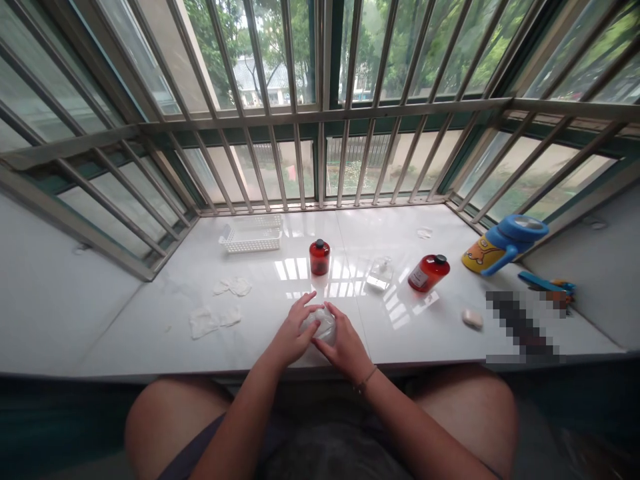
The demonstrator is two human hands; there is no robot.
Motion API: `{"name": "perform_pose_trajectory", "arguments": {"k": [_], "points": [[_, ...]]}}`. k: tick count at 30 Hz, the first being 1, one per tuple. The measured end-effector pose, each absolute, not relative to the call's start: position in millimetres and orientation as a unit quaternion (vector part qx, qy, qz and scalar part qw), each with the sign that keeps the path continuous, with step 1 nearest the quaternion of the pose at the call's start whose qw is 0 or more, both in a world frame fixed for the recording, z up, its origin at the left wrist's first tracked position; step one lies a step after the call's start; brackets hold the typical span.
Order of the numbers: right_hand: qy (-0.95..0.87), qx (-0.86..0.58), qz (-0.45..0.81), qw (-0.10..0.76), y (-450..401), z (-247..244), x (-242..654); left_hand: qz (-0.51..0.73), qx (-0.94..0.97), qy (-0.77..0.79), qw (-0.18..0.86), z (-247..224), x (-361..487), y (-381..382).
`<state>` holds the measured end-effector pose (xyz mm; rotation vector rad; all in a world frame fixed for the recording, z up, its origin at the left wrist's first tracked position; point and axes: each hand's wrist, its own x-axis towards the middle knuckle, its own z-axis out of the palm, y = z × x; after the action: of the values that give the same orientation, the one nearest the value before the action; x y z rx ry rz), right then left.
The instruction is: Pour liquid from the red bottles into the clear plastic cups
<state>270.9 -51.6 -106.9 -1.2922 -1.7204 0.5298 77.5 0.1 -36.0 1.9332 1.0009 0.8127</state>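
The left hand (297, 333) and the right hand (346, 341) are closed around a clear object (327, 324), grasping it between them just above the near edge of the counter (280, 357). It looks rounded, colourless and see-through, with whitish highlights and what seem to be creases across its surface. Fingers cover much of it, so its full outline and exact kind cannot be told. The left thumb lies over its front, with one left finger lifted clear; the right hand wraps its other side, thumb underneath. No writing can be made out on the visible part.

Straight beyond the grip stands a red bottle (319, 259) with a black cap; any print on it is unreadable. Beyond and to the right is a clear bottle (380, 275) with a white label, its text too small to read. Farther right, another red bottle (429, 273) carries a pale label with illegible dark marks. Well to the right of the grip are a small whitish lump (473, 319) and, farther out, a blue and yellow cup (503, 245) bearing a cartoon figure. Left of the grip lie crumpled tissues (203, 324), with a white basket (251, 244) beyond them.
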Motion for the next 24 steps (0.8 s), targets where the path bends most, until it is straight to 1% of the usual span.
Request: {"name": "perform_pose_trajectory", "arguments": {"k": [5, 11, 14, 24], "points": [[-0.695, -0.53, 0.208, 0.438, -52, -107, 271, 0.388, 0.731, 0.406, 0.389, -31, 85, 1], [-0.69, -0.537, 0.214, 0.435, -53, -102, 272, 0.48, 0.661, 0.385, 0.431, -19, 84, 4], [-0.69, -0.538, 0.213, 0.434, -54, -100, 272, 0.479, 0.654, 0.38, 0.446, -14, 83, 4], [-0.696, -0.534, 0.215, 0.43, -54, -100, 272, 0.447, 0.681, 0.401, 0.419, -11, 81, 0]]}}
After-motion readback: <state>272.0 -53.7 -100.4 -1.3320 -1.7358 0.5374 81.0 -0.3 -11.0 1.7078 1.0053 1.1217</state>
